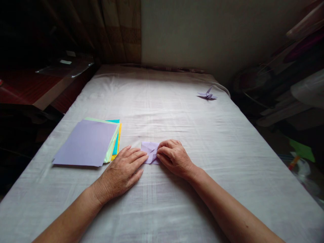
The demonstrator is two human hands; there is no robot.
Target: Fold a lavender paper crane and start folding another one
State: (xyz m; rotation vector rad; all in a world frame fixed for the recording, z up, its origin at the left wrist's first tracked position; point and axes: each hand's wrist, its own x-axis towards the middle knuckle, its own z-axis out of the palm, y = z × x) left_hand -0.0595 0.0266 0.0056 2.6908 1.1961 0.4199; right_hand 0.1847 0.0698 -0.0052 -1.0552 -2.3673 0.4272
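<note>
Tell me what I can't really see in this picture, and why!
- Folded paper: head view, right end hidden by the right grip.
- Lower sheets: head view, mostly hidden under the top purple sheet.
- Bird: head view, too small to make out every fold.
- Left arm and right arm: head view, cut off by the bottom edge.
- Clutter at far right: head view, too dark and blurred.

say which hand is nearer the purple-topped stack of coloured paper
Left. The left hand lies just right of the stack; the right hand is farther right, touching the folded lilac paper.
</note>
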